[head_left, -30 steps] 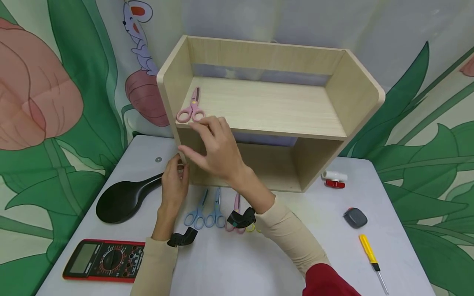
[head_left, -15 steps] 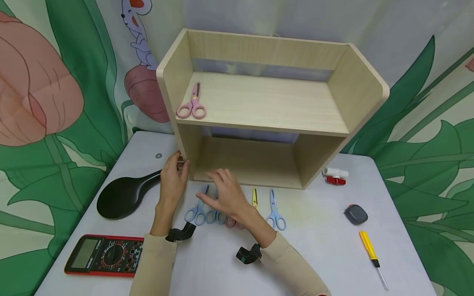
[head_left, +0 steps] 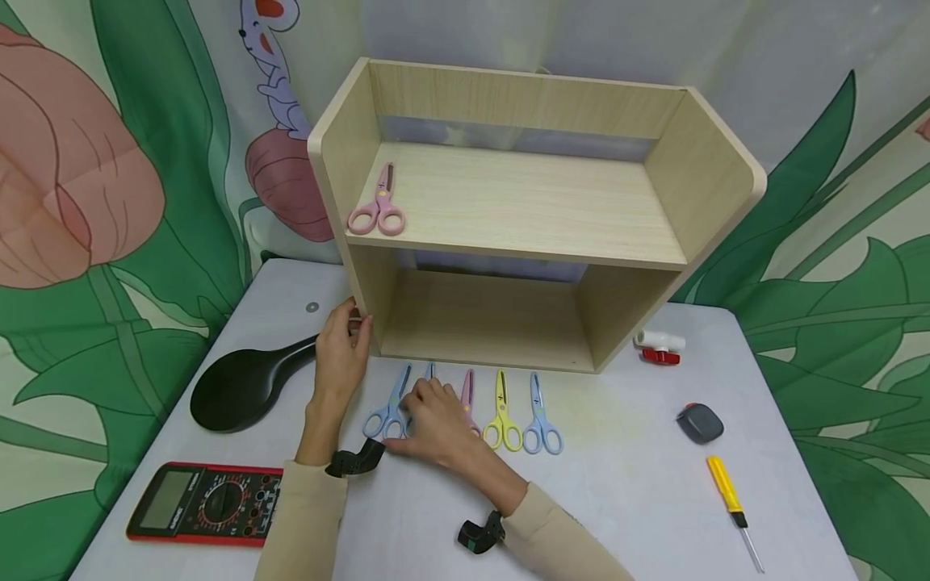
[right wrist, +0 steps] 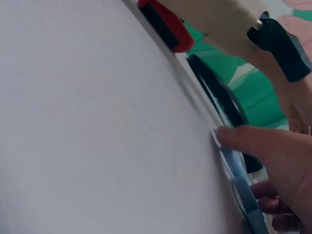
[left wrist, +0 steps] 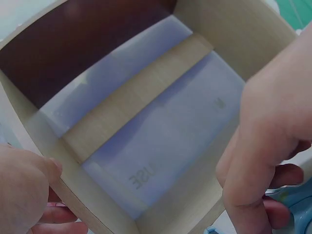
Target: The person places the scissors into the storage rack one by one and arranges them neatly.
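Observation:
My left hand [head_left: 340, 355] grips the lower left side panel of a wooden shelf unit [head_left: 552, 202]; in the left wrist view the thumb lies along the panel's edge. My right hand [head_left: 441, 426] is low over a pair of blue scissors [head_left: 430, 370], hiding most of it. Its fingers bend down there while the thumb [right wrist: 239, 137] reaches out apart from them. More scissors lie in the row: blue ones [head_left: 395, 395] to the left, then pink [head_left: 467, 391], yellow [head_left: 501, 407] and blue [head_left: 539, 411] to the right. Pink scissors [head_left: 381, 206] rest on the upper shelf's left end.
A black ladle [head_left: 240, 389] and a red-edged multimeter [head_left: 207, 502] are on the table's left. Toward the right are a white valve with a red handle [head_left: 659, 347], a dark tape measure [head_left: 700, 423] and a yellow-handled screwdriver [head_left: 730, 500].
My right hand has come down from beside the pink scissors on the upper shelf to the row of scissors on the table. The left hand stays at the side panel.

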Action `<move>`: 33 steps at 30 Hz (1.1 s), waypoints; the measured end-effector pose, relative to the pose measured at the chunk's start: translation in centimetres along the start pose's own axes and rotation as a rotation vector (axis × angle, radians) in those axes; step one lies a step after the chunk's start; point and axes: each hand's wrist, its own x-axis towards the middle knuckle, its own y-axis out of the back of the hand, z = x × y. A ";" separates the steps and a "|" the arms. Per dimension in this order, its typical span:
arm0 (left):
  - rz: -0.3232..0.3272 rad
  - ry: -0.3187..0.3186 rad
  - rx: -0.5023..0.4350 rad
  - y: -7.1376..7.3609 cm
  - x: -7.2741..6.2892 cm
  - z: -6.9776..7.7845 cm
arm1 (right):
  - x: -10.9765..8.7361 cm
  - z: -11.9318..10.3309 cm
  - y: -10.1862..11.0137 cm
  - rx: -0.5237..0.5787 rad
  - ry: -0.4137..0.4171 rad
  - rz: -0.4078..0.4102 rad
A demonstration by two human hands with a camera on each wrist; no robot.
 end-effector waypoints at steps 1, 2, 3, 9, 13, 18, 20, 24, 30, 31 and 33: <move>-0.002 0.002 -0.001 0.0 0.0 0.0 | 0.0 -0.1 -0.1 -0.012 0.001 0.000; -0.004 0.003 -0.003 0.0 0.0 0.0 | -0.1 -0.2 -0.1 -0.018 0.002 0.001; -0.004 0.004 -0.004 0.0 -0.1 0.0 | -0.1 -0.3 -0.1 -0.019 0.001 0.001; 0.005 0.001 0.004 0.1 0.0 -0.1 | 0.2 -0.9 -0.1 0.006 -0.010 0.011; -0.003 0.007 0.014 0.1 0.0 -0.1 | 0.2 -1.3 0.0 0.015 -0.029 0.017; -0.011 0.015 0.015 0.0 -0.1 -0.1 | 0.2 -1.6 0.4 0.053 -0.068 0.001; -0.009 0.018 0.014 0.0 -0.2 -0.1 | 0.2 -1.7 0.6 0.072 -0.078 -0.002; -0.005 0.015 0.008 -0.1 -0.2 0.0 | 0.2 -2.0 0.8 0.082 -0.085 -0.003; -0.011 0.013 0.004 -0.1 -0.2 0.0 | 0.0 -2.1 0.5 0.024 -0.049 0.041; -0.010 0.013 0.005 0.0 -0.2 0.0 | 0.0 -2.1 0.4 0.007 -0.042 0.046; -0.011 0.016 0.007 0.0 -0.2 0.1 | 0.0 -2.0 0.5 -0.028 -0.030 0.052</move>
